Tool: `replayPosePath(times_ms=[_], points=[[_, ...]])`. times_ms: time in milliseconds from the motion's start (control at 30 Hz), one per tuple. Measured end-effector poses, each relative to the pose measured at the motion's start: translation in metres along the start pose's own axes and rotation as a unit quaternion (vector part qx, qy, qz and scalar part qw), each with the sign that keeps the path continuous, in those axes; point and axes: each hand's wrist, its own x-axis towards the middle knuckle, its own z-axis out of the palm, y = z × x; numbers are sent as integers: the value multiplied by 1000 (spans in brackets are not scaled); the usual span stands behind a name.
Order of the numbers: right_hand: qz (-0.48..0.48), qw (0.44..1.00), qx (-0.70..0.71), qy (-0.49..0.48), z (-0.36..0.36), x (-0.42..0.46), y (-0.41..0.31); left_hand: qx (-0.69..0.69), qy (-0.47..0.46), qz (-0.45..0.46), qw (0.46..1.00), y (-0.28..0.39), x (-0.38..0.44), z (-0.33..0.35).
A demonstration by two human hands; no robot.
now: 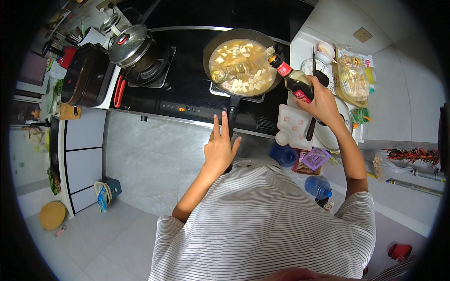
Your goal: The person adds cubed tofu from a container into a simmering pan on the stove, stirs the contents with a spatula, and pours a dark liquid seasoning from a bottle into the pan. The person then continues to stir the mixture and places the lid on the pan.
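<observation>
My right hand (322,102) grips a dark sauce bottle (299,84) with a red label. The bottle is tilted, its neck pointing at the right rim of a frying pan (210,45). A fish (233,72) lies in the pan's brownish broth, with white tofu cubes (240,86) around it. Whether liquid leaves the bottle cannot be told. My left hand (221,145) is beside the pan's black handle (232,114), fingers apart and extended, with nothing seen in it.
A lidded steel pot (130,45) stands on the left burner, near red-handled utensils (120,91). To the right are a white tray (293,126), a large glass lid (335,128), a patterned plate (325,72) and a yellow basket (360,102). Blue water bottles (318,187) stand below on the floor.
</observation>
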Motion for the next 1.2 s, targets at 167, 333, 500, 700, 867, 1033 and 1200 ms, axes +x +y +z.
replayPosePath(times_ms=[167,333,500,700,867,1033,1200], points=[[-13,999,-45,3,2,8,5,-32,-31,-25,999,-2,-11,5],[-22,998,-64,4,1,19,6,-43,-58,-54,996,-3,-12,7],[-43,997,-66,19,-4,39,2,-59,-37,-57,996,-2,-12,9],[-63,995,-76,23,-5,70,-1,-66,-35,-56,996,-3,-13,12],[-44,995,-89,2,0,95,-5,-71,-41,-61,995,-2,-12,10],[-42,994,-105,-8,5,115,-10,-76,-33,-57,995,-4,-13,13],[-39,992,-119,-16,9,127,-15,-82,-29,-51,995,-4,-14,14]])
